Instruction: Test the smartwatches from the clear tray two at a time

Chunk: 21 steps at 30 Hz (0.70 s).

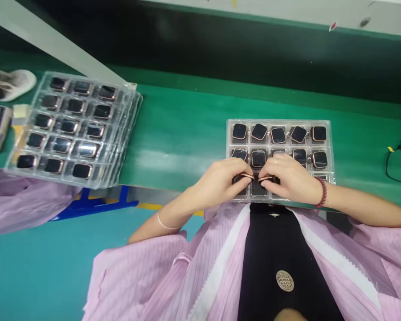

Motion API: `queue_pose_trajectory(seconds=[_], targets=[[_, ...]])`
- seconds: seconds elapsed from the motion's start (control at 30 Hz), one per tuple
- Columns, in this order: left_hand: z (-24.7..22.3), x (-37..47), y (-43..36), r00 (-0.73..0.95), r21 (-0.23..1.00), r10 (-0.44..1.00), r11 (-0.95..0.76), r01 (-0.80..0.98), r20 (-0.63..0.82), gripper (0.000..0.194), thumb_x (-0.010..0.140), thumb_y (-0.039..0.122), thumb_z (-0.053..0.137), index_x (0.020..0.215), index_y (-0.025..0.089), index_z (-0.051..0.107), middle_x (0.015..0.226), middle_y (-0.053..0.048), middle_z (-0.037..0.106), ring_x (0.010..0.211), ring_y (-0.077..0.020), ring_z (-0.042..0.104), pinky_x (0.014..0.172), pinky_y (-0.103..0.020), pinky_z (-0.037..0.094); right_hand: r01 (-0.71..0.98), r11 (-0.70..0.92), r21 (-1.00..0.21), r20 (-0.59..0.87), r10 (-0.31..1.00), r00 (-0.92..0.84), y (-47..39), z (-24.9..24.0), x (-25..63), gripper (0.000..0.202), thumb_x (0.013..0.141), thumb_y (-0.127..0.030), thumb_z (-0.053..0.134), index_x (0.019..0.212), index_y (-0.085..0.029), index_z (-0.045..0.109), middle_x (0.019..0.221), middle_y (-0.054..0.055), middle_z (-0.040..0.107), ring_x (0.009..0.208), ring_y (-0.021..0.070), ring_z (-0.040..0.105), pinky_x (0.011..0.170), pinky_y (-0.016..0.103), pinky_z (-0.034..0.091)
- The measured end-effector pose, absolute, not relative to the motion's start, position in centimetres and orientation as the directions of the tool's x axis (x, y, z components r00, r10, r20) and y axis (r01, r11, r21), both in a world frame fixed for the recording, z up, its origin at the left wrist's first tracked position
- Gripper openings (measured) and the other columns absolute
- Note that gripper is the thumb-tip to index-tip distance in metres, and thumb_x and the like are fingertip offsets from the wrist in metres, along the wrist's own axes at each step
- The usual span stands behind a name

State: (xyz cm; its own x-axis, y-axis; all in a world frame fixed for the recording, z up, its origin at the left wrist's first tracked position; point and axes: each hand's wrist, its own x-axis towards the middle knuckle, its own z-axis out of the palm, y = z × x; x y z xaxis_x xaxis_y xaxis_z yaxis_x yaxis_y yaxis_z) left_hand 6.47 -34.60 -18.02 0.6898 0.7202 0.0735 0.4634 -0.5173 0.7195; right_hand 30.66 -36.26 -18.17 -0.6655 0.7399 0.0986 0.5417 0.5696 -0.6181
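Green worktop [180, 138], both hands [222, 180] clamped on tilted watch cases [266, 178], long edges roughly left to right.

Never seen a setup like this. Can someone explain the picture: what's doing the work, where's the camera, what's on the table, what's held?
There is no machine here, just a person's bare left hand and right hand. The one picture comes from a camera worn on the head, looking forward and down, so the person's own clothes fill the bottom.

On the green table, right in front of the person, sits a clear tray with rows of square, dark-faced watches. Off to the left is a stack of trays with more in it, beside a brush.

Each hand pinches one watch between thumb and fingers, low over the tray. The fingers partly hide both.
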Motion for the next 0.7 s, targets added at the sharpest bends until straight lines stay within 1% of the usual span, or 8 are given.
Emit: queue_pose_trajectory(seconds=[0.17,0.27,0.37,0.47,0.53,0.57,0.63,0.7], targets=[[-20.2,6.3,-37.0,0.611,0.319,0.758,-0.651,0.689,0.229,0.017,0.098,0.026,0.061,0.088,0.016,0.070,0.103,-0.012,0.072,0.089,-0.0254,0.062,0.070,-0.036,0.054,0.664,0.668,-0.337,0.036,0.714,-0.699,-37.7,-17.8,31.2,0.016,0.100,-0.024,0.063,0.104,-0.015,0.075,0.095,0.009,0.074,0.087,0.0243,0.061,0.079,0.037,0.035],[-20.0,7.5,-36.3,0.673,0.327,0.690,-0.722,0.610,0.266,0.014,0.098,0.024,0.061,0.094,0.016,0.071,0.110,-0.013,0.071,0.098,-0.0260,0.063,0.082,-0.040,0.057,0.739,0.650,-0.178,-0.019,0.748,-0.663,-37.8,-15.9,33.9,0.019,0.101,-0.023,0.060,0.091,-0.016,0.075,0.087,0.008,0.072,0.081,0.0231,0.061,0.076,0.036,0.034],[-19.6,10.4,-35.2,0.796,0.366,0.558,-0.810,0.458,0.237,0.016,0.098,0.028,0.063,0.099,0.016,0.073,0.133,-0.016,0.067,0.125,-0.0315,0.060,0.103,-0.047,0.053,0.791,0.611,-0.008,-0.155,0.781,-0.605,-38.7,-14.7,36.4,0.024,0.097,-0.025,0.065,0.075,-0.017,0.070,0.077,0.007,0.069,0.074,0.0232,0.061,0.072,0.036,0.034],[-19.8,13.8,-34.9,0.874,0.364,0.467,-0.843,0.395,0.133,0.027,0.092,0.038,0.073,0.100,0.012,0.073,0.148,-0.022,0.059,0.143,-0.0407,0.049,0.114,-0.057,0.045,0.818,0.571,0.077,-0.232,0.808,-0.542,-40.2,-14.8,37.3,0.014,0.090,-0.026,0.072,0.083,-0.014,0.071,0.086,0.011,0.071,0.078,0.0263,0.064,0.072,0.037,0.038],[-20.1,15.3,-35.3,0.893,0.388,0.442,-0.840,0.379,0.087,0.034,0.086,0.038,0.079,0.103,0.009,0.072,0.151,-0.028,0.056,0.147,-0.0447,0.046,0.117,-0.062,0.040,0.833,0.552,0.021,-0.230,0.814,-0.534,-40.9,-15.3,37.5,0.010,0.087,-0.023,0.072,0.089,-0.013,0.070,0.093,0.015,0.072,0.083,0.0280,0.065,0.073,0.038,0.042],[-20.3,15.6,-35.5,0.897,0.413,0.434,-0.834,0.366,0.083,0.035,0.084,0.036,0.081,0.104,0.008,0.071,0.151,-0.030,0.055,0.148,-0.0457,0.044,0.118,-0.063,0.039,0.836,0.546,-0.058,-0.228,0.808,-0.544,-41.0,-15.5,37.7,0.008,0.087,-0.021,0.070,0.089,-0.014,0.068,0.094,0.014,0.071,0.083,0.0276,0.065,0.072,0.038,0.044],[-20.5,15.6,-35.8,0.903,0.493,0.414,-0.813,0.311,0.113,0.026,0.083,0.027,0.079,0.101,0.011,0.068,0.152,-0.029,0.054,0.149,-0.0452,0.043,0.118,-0.063,0.040,0.799,0.510,-0.318,-0.217,0.782,-0.585,-40.6,-15.8,38.3,0.005,0.086,-0.018,0.067,0.084,-0.018,0.061,0.093,0.011,0.070,0.083,0.0251,0.065,0.072,0.036,0.048],[-20.4,15.1,-35.7,0.897,0.616,0.413,-0.752,0.235,0.161,0.011,0.086,0.019,0.072,0.095,0.016,0.065,0.141,-0.022,0.065,0.139,-0.0389,0.056,0.111,-0.057,0.048,0.674,0.372,-0.639,-0.187,0.775,-0.604,-39.4,-15.9,39.3,0.014,0.085,-0.017,0.065,0.078,-0.021,0.053,0.098,0.009,0.072,0.088,0.0229,0.068,0.075,0.035,0.052]])
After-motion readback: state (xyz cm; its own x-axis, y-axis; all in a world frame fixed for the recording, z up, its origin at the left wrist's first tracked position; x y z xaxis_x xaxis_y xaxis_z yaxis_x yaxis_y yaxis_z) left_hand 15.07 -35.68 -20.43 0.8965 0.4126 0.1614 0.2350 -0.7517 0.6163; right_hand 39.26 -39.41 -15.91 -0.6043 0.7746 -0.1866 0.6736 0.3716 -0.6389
